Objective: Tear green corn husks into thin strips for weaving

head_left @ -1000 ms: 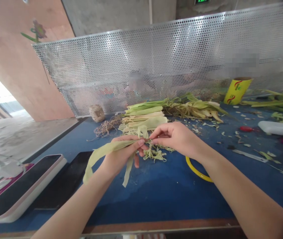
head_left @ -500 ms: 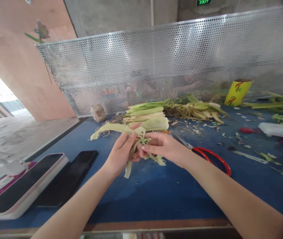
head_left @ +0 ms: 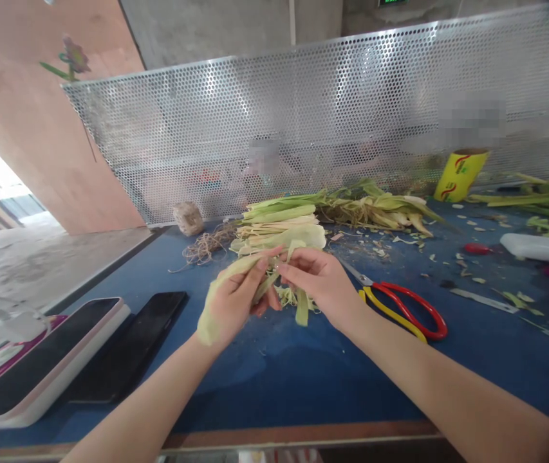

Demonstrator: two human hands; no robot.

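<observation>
My left hand [head_left: 235,292] is closed on strips of pale green corn husk [head_left: 214,302], one of which drapes back over its outer side to the wrist. Pinched beside it, my right hand [head_left: 316,280] grips the same husk strips between thumb and fingers, and a strip end hangs below. The two hands almost meet at the fingertips, and the crossing of the strips is partly hidden there. Just beyond them lies a stack of flat husks [head_left: 279,225]. Scissors [head_left: 394,308] with one red and one yellow handle rest by my right forearm.
On the left lie a black phone [head_left: 129,350] and a phone in a pale case [head_left: 47,360]. Tangled twine [head_left: 209,244] and a ball of string [head_left: 188,218] sit behind. A yellow roll [head_left: 461,175], husk scraps and a narrow blade [head_left: 484,299] are at right. A perforated metal screen [head_left: 303,116] borders the back.
The long husk strip that stretched out to the left has swung down over my left hand. My right hand has turned slightly, and both scissor handles now show.
</observation>
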